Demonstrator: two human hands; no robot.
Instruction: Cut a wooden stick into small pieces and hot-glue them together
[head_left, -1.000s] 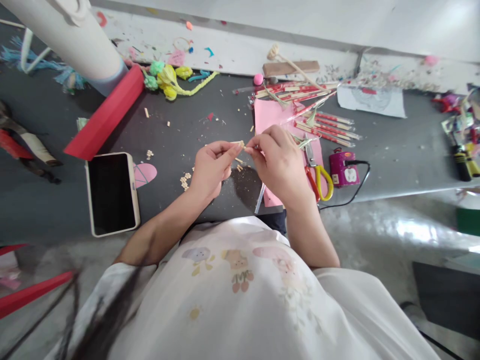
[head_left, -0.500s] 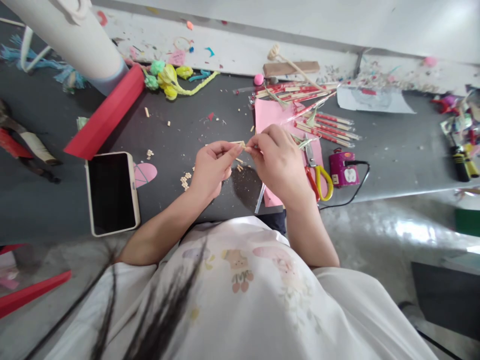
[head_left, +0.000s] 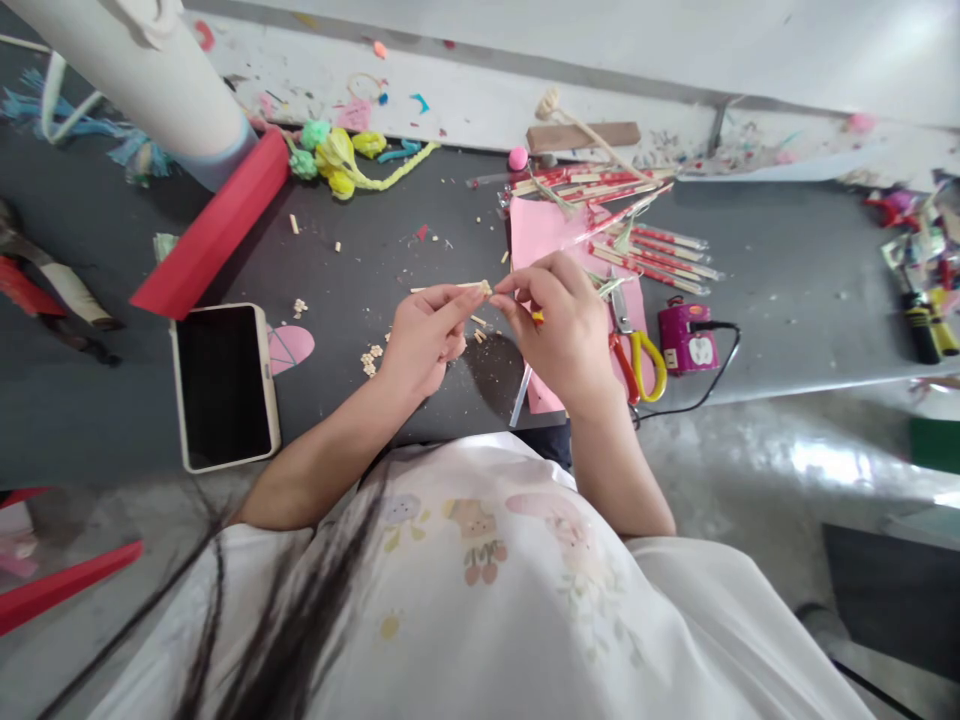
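My left hand (head_left: 427, 335) is closed in a pinch on a thin pale wooden stick (head_left: 424, 290), with a small cluster of pale pieces (head_left: 486, 287) at its tip. My right hand (head_left: 559, 325) has thumb and forefinger pinched right at that cluster; what lies between them is too small to make out. A bit of orange-yellow (head_left: 538, 316) shows by its curled fingers. Below the hands lie short cut stick pieces (head_left: 480, 335), and a heap of tiny pale slices (head_left: 370, 360) is beside my left wrist.
Orange-and-yellow-handled scissors (head_left: 637, 365) lie on pink paper (head_left: 536, 235), near a purple box (head_left: 687, 338) with a cable. Red-wrapped chopsticks (head_left: 652, 255) are behind. At left are a phone (head_left: 227, 388), a red bar (head_left: 217, 225) and pliers (head_left: 52, 275).
My right hand has shifted slightly right and its fingers have loosened, uncovering the orange-yellow bit. The printed white sheet at the back has tipped up and away. My left hand stays nearly still.
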